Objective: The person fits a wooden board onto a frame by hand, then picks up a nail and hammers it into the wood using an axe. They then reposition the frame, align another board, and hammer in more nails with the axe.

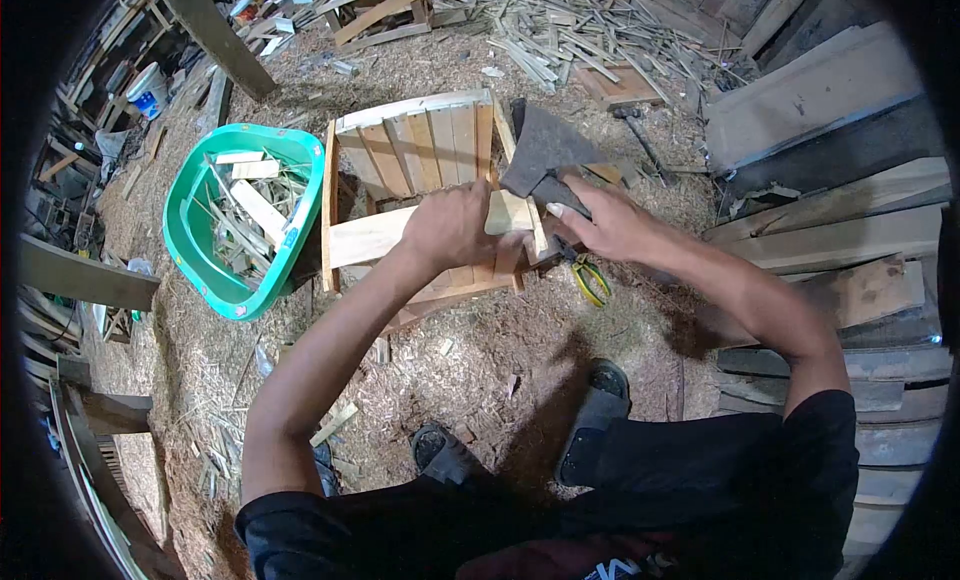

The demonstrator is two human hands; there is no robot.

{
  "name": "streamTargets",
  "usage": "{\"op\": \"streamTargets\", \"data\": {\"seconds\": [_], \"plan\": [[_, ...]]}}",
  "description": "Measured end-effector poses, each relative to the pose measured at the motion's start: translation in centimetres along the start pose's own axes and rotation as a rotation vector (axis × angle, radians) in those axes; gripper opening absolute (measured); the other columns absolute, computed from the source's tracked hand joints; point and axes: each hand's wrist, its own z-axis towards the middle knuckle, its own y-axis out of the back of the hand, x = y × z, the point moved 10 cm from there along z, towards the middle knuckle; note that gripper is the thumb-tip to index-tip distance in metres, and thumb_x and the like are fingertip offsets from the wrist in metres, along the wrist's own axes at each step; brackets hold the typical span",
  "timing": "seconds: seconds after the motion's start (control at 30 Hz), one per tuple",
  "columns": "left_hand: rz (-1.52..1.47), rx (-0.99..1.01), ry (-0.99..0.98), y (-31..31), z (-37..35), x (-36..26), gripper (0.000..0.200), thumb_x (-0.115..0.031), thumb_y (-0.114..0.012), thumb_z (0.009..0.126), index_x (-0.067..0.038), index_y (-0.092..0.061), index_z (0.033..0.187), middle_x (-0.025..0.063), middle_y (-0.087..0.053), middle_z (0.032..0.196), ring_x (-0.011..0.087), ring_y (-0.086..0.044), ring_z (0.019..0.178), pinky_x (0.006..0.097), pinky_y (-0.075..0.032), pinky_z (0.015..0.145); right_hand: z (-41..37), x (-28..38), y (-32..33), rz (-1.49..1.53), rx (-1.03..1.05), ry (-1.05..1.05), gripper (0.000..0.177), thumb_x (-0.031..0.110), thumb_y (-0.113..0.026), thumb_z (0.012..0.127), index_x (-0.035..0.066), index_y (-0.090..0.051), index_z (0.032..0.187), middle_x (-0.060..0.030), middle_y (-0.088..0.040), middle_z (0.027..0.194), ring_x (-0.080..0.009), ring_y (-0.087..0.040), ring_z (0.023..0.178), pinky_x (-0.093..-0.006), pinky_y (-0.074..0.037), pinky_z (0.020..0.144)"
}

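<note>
A slatted wooden crate-like frame [415, 148] lies on the shavings-covered ground in front of me. Across its open side runs a pale board [370, 238]. My left hand [450, 227] is closed over this board near its right part, thumb raised. My right hand [607, 220] is wrapped round the dark handle of a hatchet [548, 152], whose wide blade is over the frame's right edge, close to the board's right end. Pliers with yellow-green handles [591, 283] lie on the ground just below my right hand.
A green tub [175, 212] of wood scraps stands left of the frame. A wooden post [215, 40] rises at upper left. Thin offcuts [570, 35] are heaped at the back. Stacked planks [840, 220] line the right side. A dark tool [645, 145] lies beyond my right hand.
</note>
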Motion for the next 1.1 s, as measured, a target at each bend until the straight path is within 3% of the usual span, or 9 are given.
{"op": "streamTargets", "data": {"seconds": [0.27, 0.37, 0.57, 0.67, 0.83, 0.9, 1.0, 1.07, 1.1], "plan": [[-0.012, 0.03, 0.019, -0.1, 0.0, 0.2, 0.08, -0.068, -0.068, 0.081, 0.005, -0.057, 0.111, 0.027, -0.069, 0.084, 0.0438, -0.07, 0.082, 0.0517, -0.056, 0.075, 0.2, 0.2, 2.0, 0.047, -0.313, 0.128, 0.048, 0.034, -0.051, 0.103, -0.008, -0.052, 0.125, -0.0316, -0.063, 0.114, -0.0442, -0.062, 0.11, -0.0483, -0.049, 0.093], [0.005, -0.009, 0.01, 0.3, 0.1, 0.1, 0.081, -0.069, -0.068, 0.08, 0.005, -0.058, 0.111, 0.0267, -0.069, 0.083, 0.0442, -0.07, 0.082, 0.0522, -0.056, 0.074, -0.1, 0.1, -0.2, 0.049, -0.067, -0.036, 0.049, 0.036, -0.051, 0.103, -0.008, -0.053, 0.124, -0.0293, -0.064, 0.109, -0.0417, -0.063, 0.106, -0.0491, -0.049, 0.094], [-0.052, 0.0, -0.042, 0.5, 0.0, -0.1, 0.082, -0.07, -0.065, 0.082, 0.004, -0.056, 0.118, 0.0275, -0.069, 0.093, 0.0441, -0.069, 0.091, 0.0514, -0.055, 0.083, -1.5, -5.1, -2.7, 0.47, -0.118, -0.362, 0.038, 0.036, -0.055, 0.103, 0.0, -0.057, 0.112, -0.0125, -0.066, 0.085, -0.02, -0.065, 0.065, -0.0374, -0.055, 0.062], [-0.122, -0.034, -0.159, 0.8, -0.5, 0.1, 0.083, -0.067, -0.063, 0.085, 0.004, -0.053, 0.126, 0.0284, -0.067, 0.108, 0.0424, -0.066, 0.105, 0.0502, -0.051, 0.094, -2.1, -10.0, -5.4, 0.493, -0.086, -0.431, 0.034, 0.037, -0.059, 0.101, 0.003, -0.058, 0.108, -0.0069, -0.066, 0.08, -0.0112, -0.062, 0.058, -0.0309, -0.051, 0.053], [-0.172, 0.014, -0.18, 2.0, -2.1, 3.1, 0.082, -0.06, -0.065, 0.089, 0.003, -0.047, 0.139, 0.0274, -0.057, 0.131, 0.0423, -0.057, 0.121, 0.0485, -0.047, 0.101, -2.8, -18.0, -10.2, 0.027, 0.083, -0.335, 0.059, 0.056, -0.07, 0.088, -0.001, -0.069, 0.102, -0.0179, -0.071, 0.085, -0.0303, -0.07, 0.077, -0.0434, -0.055, 0.074], [-0.169, 0.043, -0.159, 2.5, -3.2, 4.4, 0.082, -0.059, -0.066, 0.089, 0.003, -0.047, 0.139, 0.0268, -0.059, 0.128, 0.0428, -0.058, 0.12, 0.048, -0.047, 0.101, -3.2, -17.9, -10.9, -0.056, 0.151, -0.283, 0.066, 0.061, -0.071, 0.084, -0.003, -0.07, 0.098, -0.0224, -0.071, 0.086, -0.0362, -0.07, 0.082, -0.0457, -0.054, 0.08], [-0.145, 0.145, -0.09, 3.2, -4.2, 5.9, 0.085, -0.061, -0.07, 0.084, 0.001, -0.049, 0.139, 0.0243, -0.062, 0.124, 0.0418, -0.059, 0.118, 0.0473, -0.048, 0.099, -2.9, -16.9, -11.3, -0.005, 0.328, -0.323, 0.067, 0.061, -0.071, 0.083, -0.005, -0.07, 0.093, -0.0257, -0.07, 0.084, -0.0384, -0.07, 0.083, -0.0463, -0.053, 0.079], [-0.074, 0.227, -0.032, 3.7, -5.0, 7.2, 0.085, -0.06, -0.072, 0.082, -0.001, -0.05, 0.139, 0.0228, -0.063, 0.123, 0.0405, -0.059, 0.119, 0.0477, -0.047, 0.1, -2.0, -18.1, -12.1, -0.112, 0.278, -0.259, 0.062, 0.058, -0.071, 0.085, -0.004, -0.07, 0.081, -0.0229, -0.068, 0.075, -0.0347, -0.068, 0.075, -0.0461, -0.052, 0.073], [-0.006, 0.103, -0.067, 4.2, -5.5, 8.3, 0.082, -0.059, -0.076, 0.079, -0.005, -0.054, 0.137, 0.0211, -0.064, 0.124, 0.0373, -0.058, 0.122, 0.048, -0.044, 0.103, -1.3, -18.3, -12.3, -0.163, 0.25, -0.223, 0.061, 0.056, -0.07, 0.086, -0.004, -0.069, 0.076, -0.0214, -0.067, 0.071, -0.0329, -0.067, 0.071, -0.0461, -0.052, 0.07]]}}
